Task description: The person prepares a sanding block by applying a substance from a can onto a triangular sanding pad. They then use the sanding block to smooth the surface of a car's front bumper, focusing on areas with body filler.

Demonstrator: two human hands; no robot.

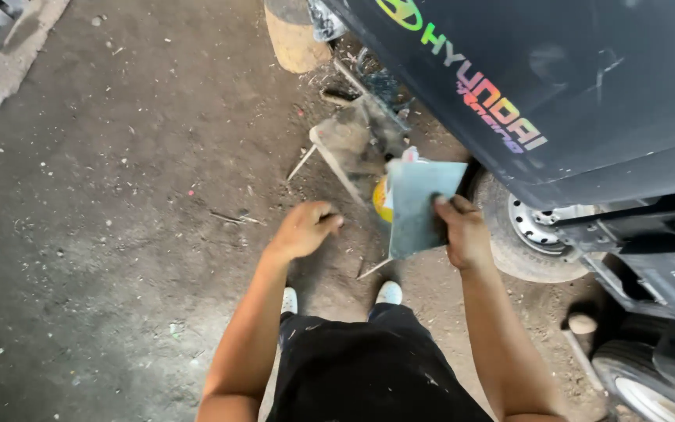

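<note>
Black shorts (369, 367) below me, I see my right hand (464, 234) with fingers pinching the grey board (422, 205) near the wheel (526, 234), my left hand (305, 229) loosely curled, empty, over the dirt floor (103, 234).

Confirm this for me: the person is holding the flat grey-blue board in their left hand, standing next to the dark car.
Not quite. The head view shows the flat grey-blue board gripped in the right hand, not the left. The left hand is loosely closed and holds nothing that shows. The person does stand next to the dark car.
</note>
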